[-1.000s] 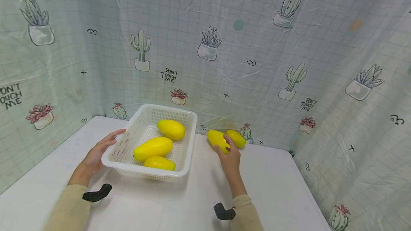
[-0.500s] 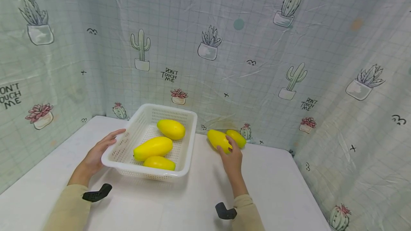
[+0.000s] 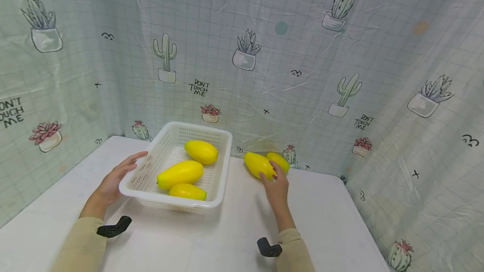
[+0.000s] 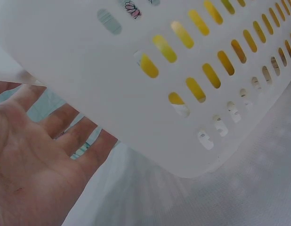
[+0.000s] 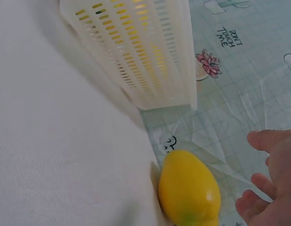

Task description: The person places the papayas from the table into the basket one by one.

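Observation:
A white slotted plastic basket (image 3: 221, 179) stands on the left of the table. In it lie three yellow mango-shaped fruits: one at the back (image 3: 202, 152), one in the middle (image 3: 180, 174) and one at the front (image 3: 188, 191). Against the basket's left side rests my left hand (image 3: 111, 184); in the left wrist view its extended fingers (image 4: 72, 134) pass partly behind the wall. At the table's back edge, two more fruits sit side by side, a nearer one (image 3: 258, 164) and a farther one (image 3: 277, 162). Just in front of the nearer fruit, my right hand (image 3: 277, 186) holds nothing, fingers loosely bent.
A cactus-print curtain (image 3: 245, 95) hangs behind the white table (image 3: 325, 217) and along both sides. The basket's right wall (image 5: 136, 52) stands left of the loose fruits. A black wrist mount (image 3: 269, 247) sits on each beige sleeve (image 3: 295, 251).
My right hand has shifted slightly to the right and back along the nearer loose fruit, uncovering more of it. The left hand, basket and fruits stay in place.

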A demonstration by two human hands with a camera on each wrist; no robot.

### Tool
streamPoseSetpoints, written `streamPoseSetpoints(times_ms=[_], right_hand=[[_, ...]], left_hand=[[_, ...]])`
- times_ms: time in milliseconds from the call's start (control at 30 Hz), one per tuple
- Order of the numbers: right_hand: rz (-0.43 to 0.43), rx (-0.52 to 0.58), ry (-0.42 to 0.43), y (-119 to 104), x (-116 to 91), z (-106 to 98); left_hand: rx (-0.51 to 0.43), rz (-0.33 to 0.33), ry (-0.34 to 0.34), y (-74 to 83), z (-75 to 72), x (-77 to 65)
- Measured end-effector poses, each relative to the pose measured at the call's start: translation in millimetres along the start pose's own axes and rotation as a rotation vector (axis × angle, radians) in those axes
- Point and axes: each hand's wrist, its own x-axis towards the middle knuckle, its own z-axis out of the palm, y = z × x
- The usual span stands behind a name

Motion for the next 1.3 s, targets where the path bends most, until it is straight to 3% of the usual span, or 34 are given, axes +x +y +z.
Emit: streamPoseSetpoints(times_ms=[633,1300], right_hand=[[0.018,-0.04,-0.018,11.2,3.0,-4.5],[0.048,-0.014,-0.031,28.6,8.0,-4.0]], left_hand=[[-0.015,0.001,-0.011,1.0,0.2,-0.2],[-0.005,-0.01,0.007,1.3,0.7,-0.1]])
